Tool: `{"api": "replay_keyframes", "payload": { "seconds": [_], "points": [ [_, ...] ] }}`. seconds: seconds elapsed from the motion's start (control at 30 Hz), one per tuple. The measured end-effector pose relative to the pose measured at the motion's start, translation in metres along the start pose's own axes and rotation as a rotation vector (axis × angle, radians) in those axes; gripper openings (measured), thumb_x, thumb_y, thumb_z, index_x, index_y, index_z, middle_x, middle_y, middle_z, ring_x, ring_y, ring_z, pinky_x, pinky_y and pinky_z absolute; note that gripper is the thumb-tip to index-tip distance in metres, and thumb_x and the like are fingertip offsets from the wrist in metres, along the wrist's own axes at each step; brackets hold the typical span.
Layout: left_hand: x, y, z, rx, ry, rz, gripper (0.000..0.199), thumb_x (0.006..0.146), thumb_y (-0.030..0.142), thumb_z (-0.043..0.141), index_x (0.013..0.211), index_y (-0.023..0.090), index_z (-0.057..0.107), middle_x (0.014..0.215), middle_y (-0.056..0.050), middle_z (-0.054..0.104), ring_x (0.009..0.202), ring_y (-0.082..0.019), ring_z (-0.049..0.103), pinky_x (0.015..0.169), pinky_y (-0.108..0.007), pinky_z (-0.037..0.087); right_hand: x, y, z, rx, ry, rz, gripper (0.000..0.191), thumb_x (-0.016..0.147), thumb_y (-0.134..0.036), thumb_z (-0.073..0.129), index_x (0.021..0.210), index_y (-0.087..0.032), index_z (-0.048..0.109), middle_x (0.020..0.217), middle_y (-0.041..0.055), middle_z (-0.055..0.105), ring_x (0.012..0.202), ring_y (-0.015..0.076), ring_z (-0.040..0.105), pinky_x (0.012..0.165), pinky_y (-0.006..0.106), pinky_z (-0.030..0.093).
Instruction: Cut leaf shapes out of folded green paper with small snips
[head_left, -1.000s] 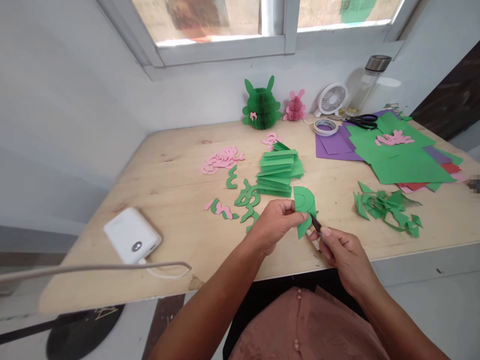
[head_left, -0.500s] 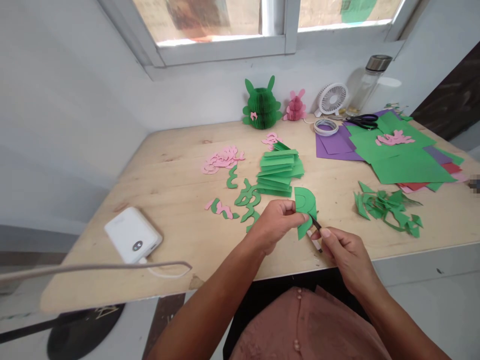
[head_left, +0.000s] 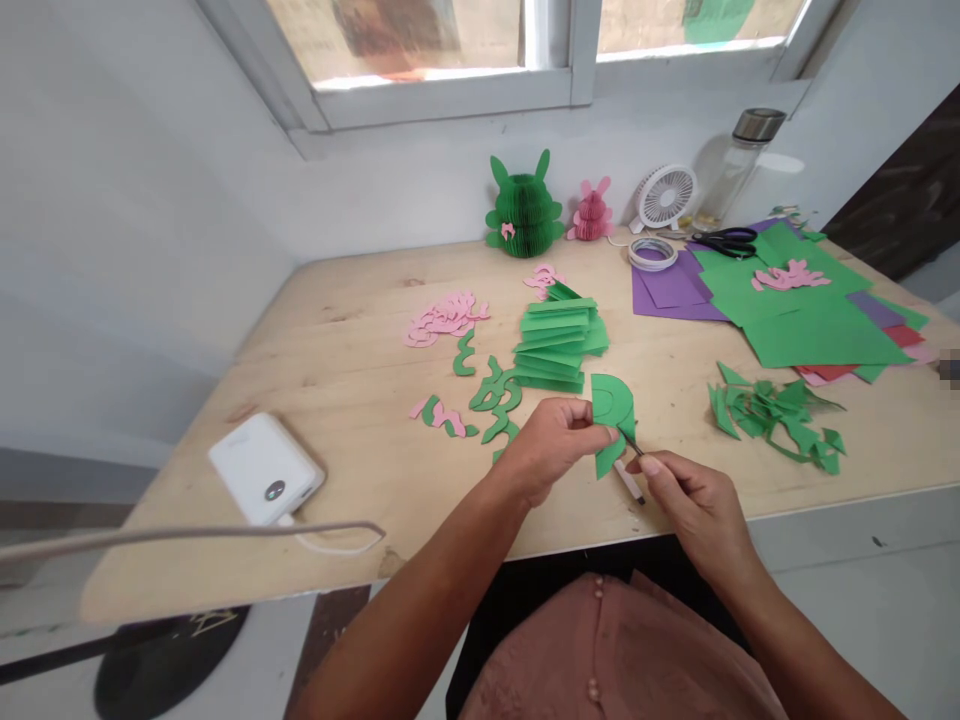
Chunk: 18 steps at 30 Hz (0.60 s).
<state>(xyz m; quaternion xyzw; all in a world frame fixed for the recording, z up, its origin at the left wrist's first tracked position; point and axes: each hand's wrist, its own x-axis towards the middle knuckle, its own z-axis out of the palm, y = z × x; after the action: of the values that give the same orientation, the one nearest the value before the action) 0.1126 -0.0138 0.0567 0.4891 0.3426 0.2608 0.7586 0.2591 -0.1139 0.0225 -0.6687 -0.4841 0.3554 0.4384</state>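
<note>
while a green paper semicircle (head_left: 611, 405) marked with dark curved lines is being pinched above the table by the left hand (head_left: 555, 450), a slim tool (head_left: 628, 482) with a dark tip and a pale shaft is being gripped in the closed fingers of the right hand (head_left: 694, 505), its tip being set at the paper's lower right edge. whether it is a blade or a pen cannot be told. good control appears to be served by the pinch being kept close to the tip, with the paper being held taut and turned toward the tool. the semicircle is being held between the hands, touching both, over the near edge of a wooden table (head_left: 337, 400). just beyond the left hand, green paper curls (head_left: 491, 400) are being left scattered beside a pleated green paper stack (head_left: 555, 345), while pink paper scraps (head_left: 442, 320) are being shown at centre left. green offcuts (head_left: 772, 420) are lying to the right of the hands, below green sheets (head_left: 821, 335) and black-handled scissors (head_left: 731, 242) at upper right. green and pink honeycomb paper rabbits (head_left: 523, 210) are being displayed against the wall at top centre, and a white power bank (head_left: 264, 468) is being kept at lower left.
</note>
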Motion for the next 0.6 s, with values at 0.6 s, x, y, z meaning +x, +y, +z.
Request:
{"api": "replay_keyframes", "payload": {
  "seconds": [0.6],
  "points": [
    [0.0029,-0.0080,-0.0053,0.040,0.048,-0.022,0.018,0.064,0.029,0.068,0.069,0.014,0.063,0.069,-0.002,0.061,0.067,-0.012,0.053,0.067,-0.028,0.041,-0.0011,0.0047,-0.0006,-0.018,-0.006,0.005,0.038,0.086,-0.048,0.053,0.081,-0.019,0.077,0.068,0.0044,0.067,0.072,0.0227,0.060,0.060,0.028,0.045]
  ]
}}
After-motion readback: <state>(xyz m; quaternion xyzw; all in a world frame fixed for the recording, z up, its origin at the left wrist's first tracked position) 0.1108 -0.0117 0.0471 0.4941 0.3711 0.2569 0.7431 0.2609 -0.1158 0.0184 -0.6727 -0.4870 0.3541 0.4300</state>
